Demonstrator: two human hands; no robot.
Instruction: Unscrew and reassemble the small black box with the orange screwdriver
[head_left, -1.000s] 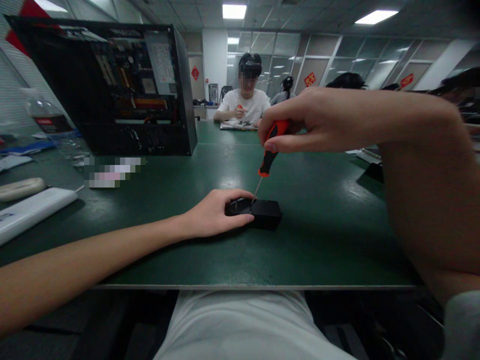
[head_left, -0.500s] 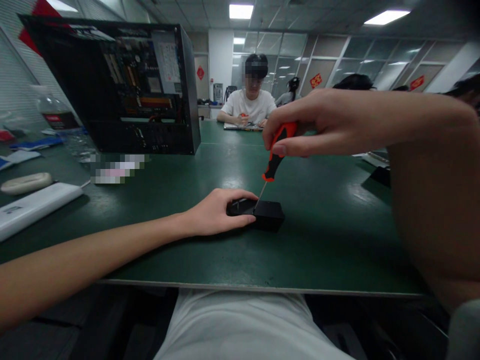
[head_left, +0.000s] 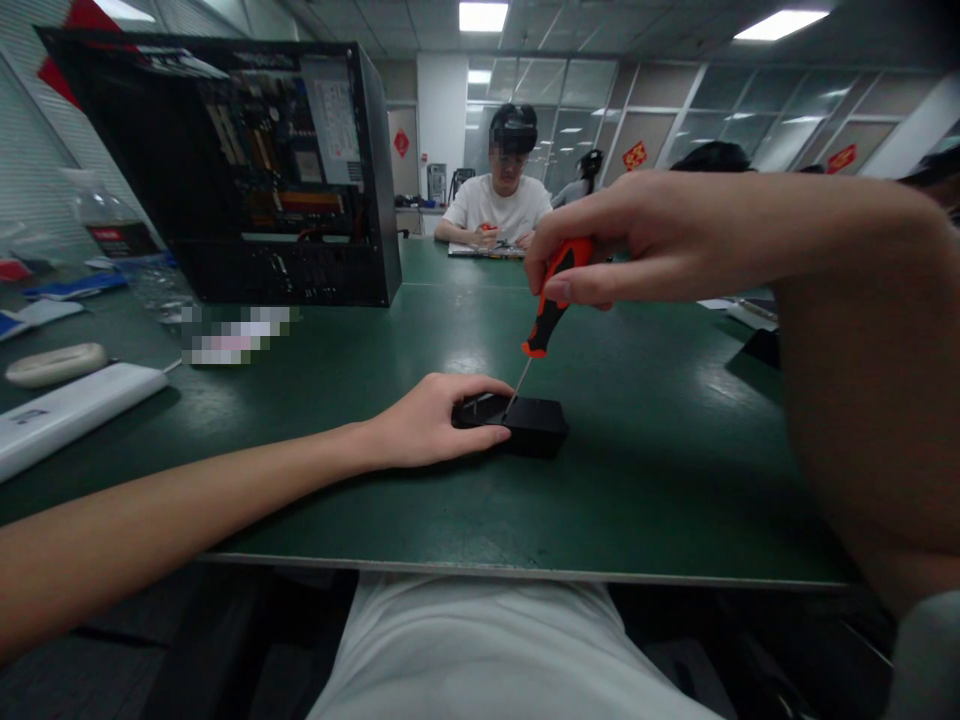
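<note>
The green counter (head_left: 637, 480) runs far beyond both sets of fingers. An open computer case (head_left: 225, 170) stands well off to the far left of them, and another person (head_left: 499, 205) sits at the far end, past the right fingers. A long white device (head_left: 67, 405) lies well left of the left hand (head_left: 427, 425). That hand's fingers (head_left: 480, 385) are curled down over the left end of a small black box (head_left: 536, 428), pressing it flat to the counter. The right hand (head_left: 645, 240) hangs above and just beyond, its fingers (head_left: 592, 290) pinched closed around the red-and-black handle of a screwdriver (head_left: 551, 305). The thin shaft slants down to the box top, its tip landing just beside the left fingertips. As I judge it, the tilted shaft could skid off under pressure and jab the left fingers. The box could also twist loose, since only one end is pinned.
</note>
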